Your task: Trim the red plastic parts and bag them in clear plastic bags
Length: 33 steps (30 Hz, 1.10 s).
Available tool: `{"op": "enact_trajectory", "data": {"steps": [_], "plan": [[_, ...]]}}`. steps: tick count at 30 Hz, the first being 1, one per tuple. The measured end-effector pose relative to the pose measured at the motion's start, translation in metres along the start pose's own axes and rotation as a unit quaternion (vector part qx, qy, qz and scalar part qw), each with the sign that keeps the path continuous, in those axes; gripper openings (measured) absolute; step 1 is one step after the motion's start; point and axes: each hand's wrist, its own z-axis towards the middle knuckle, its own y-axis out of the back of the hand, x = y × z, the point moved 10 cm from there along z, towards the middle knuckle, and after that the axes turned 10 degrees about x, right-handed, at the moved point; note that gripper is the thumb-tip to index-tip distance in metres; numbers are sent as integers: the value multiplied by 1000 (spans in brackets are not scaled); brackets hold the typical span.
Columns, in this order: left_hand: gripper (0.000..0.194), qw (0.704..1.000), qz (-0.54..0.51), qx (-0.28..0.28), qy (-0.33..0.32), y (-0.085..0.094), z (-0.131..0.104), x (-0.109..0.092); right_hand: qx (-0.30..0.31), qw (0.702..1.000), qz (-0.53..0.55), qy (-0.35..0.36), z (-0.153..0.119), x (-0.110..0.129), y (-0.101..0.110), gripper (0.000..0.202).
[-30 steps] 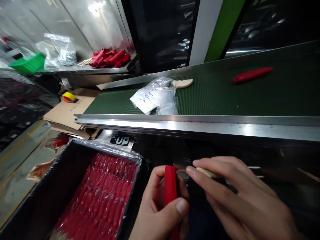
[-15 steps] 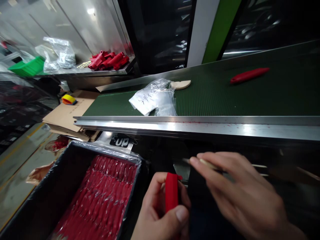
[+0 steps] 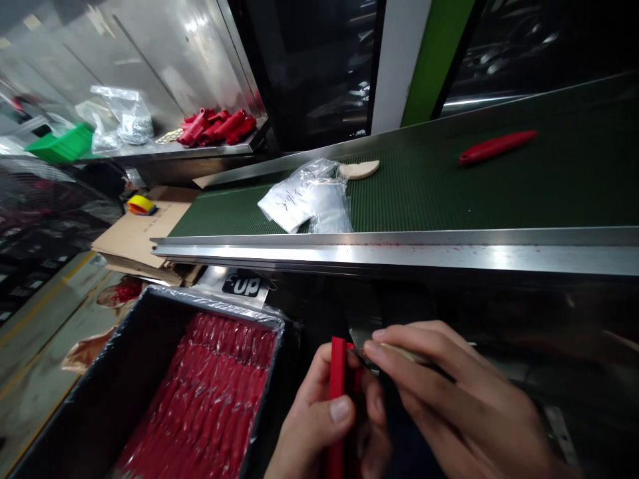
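Note:
My left hand (image 3: 312,426) is closed around a red plastic part (image 3: 338,372) with a long flat side, held upright in front of me. My fingers cover its lower portion. In my right hand (image 3: 464,399) is a slim trimming knife, its pale handle (image 3: 407,353) pinched between thumb and fingers. The dark blade (image 3: 367,362) reaches the upper right side of the red part and appears to touch it.
A green conveyor belt (image 3: 424,199) with a metal edge runs across in front, bearing a red pointed piece (image 3: 498,147), plastic bags (image 3: 302,196) and a cream half-round piece (image 3: 360,170). Lower left stands a black bin (image 3: 60,412) of wrapped red parts. Cardboard (image 3: 134,229) lies beyond.
My right hand has moved left and down, bringing the knife blade to the red part. My left hand has turned the part so a narrower side shows.

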Motion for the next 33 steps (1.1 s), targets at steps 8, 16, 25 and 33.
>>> {"op": "enact_trajectory", "data": {"steps": [8,16,25,33], "plan": [[30,1000,-3,0,-13,1,1,4,-6,1000,-19,1,0,-2,2,39],[25,999,-36,7,11,-2,1,6,-42,995,-84,12,-2,-3,0,39],[32,998,-38,-17,41,-2,-3,14,-51,998,-35,-8,-7,-11,14,38],[33,999,-22,-44,18,1,-6,11,13,997,-72,18,-9,0,3,44]]}}
